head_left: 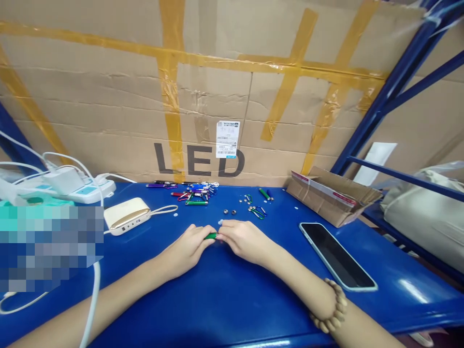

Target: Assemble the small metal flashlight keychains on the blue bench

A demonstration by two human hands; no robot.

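Note:
My left hand (190,246) and my right hand (243,237) meet in the middle of the blue table (224,299), resting on its top. Both are closed on a small green cylinder (210,236), which looks like a mini keychain flashlight, each pinching one end. Only a short green part shows between the fingers. A beaded bracelet (331,309) sits on my right wrist. Behind my hands lie a pile of coloured mini flashlights (192,192), several small round button cells (232,211) and green and blue clips (256,210).
A phone (337,255) lies face up at the right. An open cardboard box (333,193) stands behind it. At the left are a white and gold power bank (126,215), a power strip (72,186) and white cables. A taped cardboard wall (217,96) closes the back.

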